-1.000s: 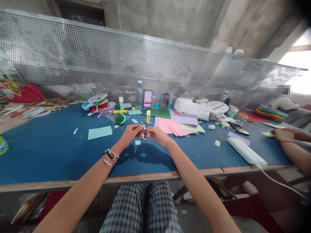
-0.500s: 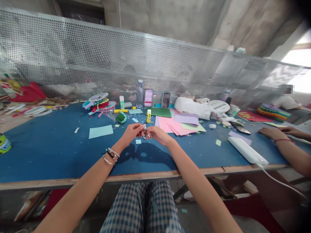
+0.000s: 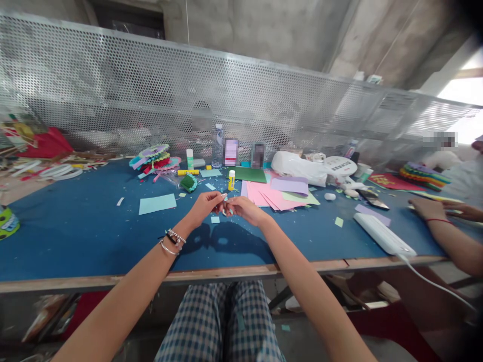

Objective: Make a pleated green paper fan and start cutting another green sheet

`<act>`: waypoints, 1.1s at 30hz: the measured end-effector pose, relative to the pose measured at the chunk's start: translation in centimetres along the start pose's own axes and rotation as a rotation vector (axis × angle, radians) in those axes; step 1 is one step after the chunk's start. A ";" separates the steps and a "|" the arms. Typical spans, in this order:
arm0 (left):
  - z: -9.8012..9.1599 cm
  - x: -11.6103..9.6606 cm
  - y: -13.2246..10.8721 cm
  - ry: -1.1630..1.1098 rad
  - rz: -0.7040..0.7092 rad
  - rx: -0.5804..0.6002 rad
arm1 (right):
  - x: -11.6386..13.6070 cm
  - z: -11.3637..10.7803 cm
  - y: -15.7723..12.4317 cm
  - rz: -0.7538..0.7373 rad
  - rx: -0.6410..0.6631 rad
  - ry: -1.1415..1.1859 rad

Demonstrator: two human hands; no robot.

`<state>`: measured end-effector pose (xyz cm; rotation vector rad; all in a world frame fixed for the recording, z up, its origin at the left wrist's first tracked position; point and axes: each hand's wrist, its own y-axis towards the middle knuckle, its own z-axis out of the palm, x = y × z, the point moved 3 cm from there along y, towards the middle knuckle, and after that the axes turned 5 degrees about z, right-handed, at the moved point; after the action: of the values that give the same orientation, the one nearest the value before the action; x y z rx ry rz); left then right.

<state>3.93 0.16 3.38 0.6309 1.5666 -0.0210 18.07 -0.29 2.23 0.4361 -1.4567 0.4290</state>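
My left hand (image 3: 208,206) and my right hand (image 3: 244,207) meet fingertip to fingertip above the blue tabletop (image 3: 151,251). Both are closed in a pinch. Whatever lies between the fingers is small and mostly covered; only a pale bit shows. Just beyond them a yellow glue stick (image 3: 231,181) with a white cap stands upright. A small light-blue paper piece (image 3: 215,219) lies close below my left fingers. To the left rests a larger light-blue paper sheet (image 3: 157,203). Pink paper sheets (image 3: 260,195) fan out behind my right hand.
A folded green paper piece (image 3: 188,183) and a yellow tube (image 3: 187,172) lie back left. Behind stand a water bottle (image 3: 218,146) and a phone (image 3: 231,152). At right are a white power strip (image 3: 383,234) and a co-worker's hand (image 3: 426,207). A perforated metal screen (image 3: 234,95) closes the back.
My hands stay almost in place, with only a slight shift of the fingers. At right, the co-worker's hands have moved a little, and more of that person shows at the edge.
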 end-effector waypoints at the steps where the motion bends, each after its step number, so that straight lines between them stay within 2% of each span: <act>1: 0.0 0.1 0.0 -0.001 -0.002 0.001 | 0.0 0.0 0.0 -0.001 0.004 -0.001; 10: 0.2 -0.3 -0.1 -0.016 0.000 0.007 | -0.2 -0.2 0.0 -0.014 0.004 -0.009; 17: 0.2 -0.2 -0.1 -0.052 -0.020 0.013 | 0.0 0.2 0.1 -0.039 0.072 0.004; 33: 0.4 0.0 -0.1 -0.094 -0.038 0.095 | 0.3 0.4 -0.3 -0.053 0.099 -0.029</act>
<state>4.23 -0.05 3.34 0.6657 1.4929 -0.1525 17.90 -0.81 2.60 0.5606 -1.4529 0.4549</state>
